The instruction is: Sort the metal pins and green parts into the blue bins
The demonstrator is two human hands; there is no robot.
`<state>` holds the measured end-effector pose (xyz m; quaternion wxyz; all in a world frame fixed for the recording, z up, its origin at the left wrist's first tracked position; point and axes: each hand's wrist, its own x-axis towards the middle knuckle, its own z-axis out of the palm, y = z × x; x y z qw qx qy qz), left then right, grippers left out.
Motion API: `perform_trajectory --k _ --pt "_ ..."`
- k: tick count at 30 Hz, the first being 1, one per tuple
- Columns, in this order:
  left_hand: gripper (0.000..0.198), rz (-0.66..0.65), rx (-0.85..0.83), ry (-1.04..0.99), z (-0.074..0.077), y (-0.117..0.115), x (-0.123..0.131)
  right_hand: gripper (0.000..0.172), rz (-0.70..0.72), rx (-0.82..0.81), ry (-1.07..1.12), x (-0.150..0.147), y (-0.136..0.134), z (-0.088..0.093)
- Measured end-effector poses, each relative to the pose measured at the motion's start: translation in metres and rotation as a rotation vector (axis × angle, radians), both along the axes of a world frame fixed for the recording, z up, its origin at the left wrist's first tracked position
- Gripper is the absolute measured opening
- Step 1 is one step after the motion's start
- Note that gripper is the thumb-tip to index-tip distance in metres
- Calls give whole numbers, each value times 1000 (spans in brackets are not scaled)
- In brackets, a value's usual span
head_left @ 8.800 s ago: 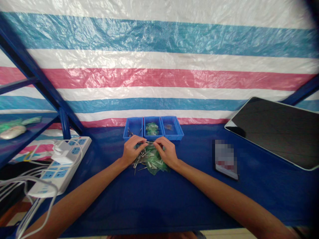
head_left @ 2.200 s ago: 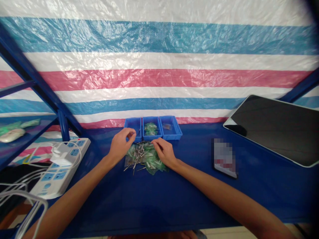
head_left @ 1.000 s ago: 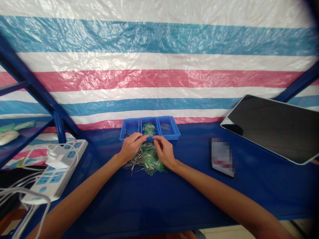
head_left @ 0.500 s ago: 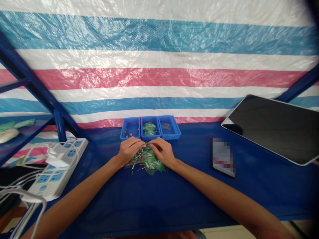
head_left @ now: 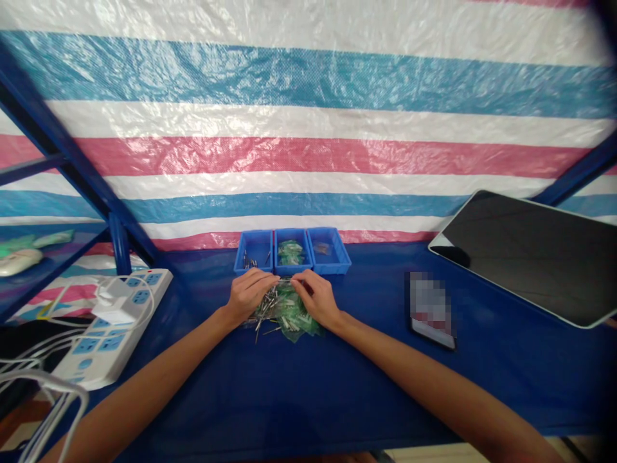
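My left hand (head_left: pixel 247 294) and my right hand (head_left: pixel 319 297) face each other above a small pile, fingertips close together. Both are closed in a pinch at a thin, shiny piece (head_left: pixel 285 279) between them, too small to name. Below my left fingers lie loose, thin metal rods (head_left: pixel 265 314). Under and beside my right hand is a heap of green-tinted plastic packets (head_left: pixel 293 321). Just beyond the hands stand three blue bins: the left bin (head_left: pixel 237 260) holds a few metal rods, the middle bin (head_left: pixel 276 260) green packets, and the right bin (head_left: pixel 338 260) a small clear packet.
A phone (head_left: pixel 431 312) with a blurred screen lies on the blue table (head_left: pixel 289 399) to the right. Behind it is a large dark-screened panel (head_left: pixel 535 257). At left, a power strip (head_left: pixel 103 354) carries a white plug and cables. A striped sheet (head_left: pixel 308 154) hangs behind.
The view has tilted slightly, so everything sits a little lower. My hands keep nearly the same pose, with the fingertips slightly farther apart and the thin piece showing between them.
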<state>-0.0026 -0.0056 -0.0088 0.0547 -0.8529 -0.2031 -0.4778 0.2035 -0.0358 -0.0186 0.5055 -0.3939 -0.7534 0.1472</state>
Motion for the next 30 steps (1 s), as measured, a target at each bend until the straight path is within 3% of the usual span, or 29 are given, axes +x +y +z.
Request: perform_trajectory --k 30 --pt "8 66 -39 -27 -2 0 3 20 -16 -13 46 -2 0 -2"
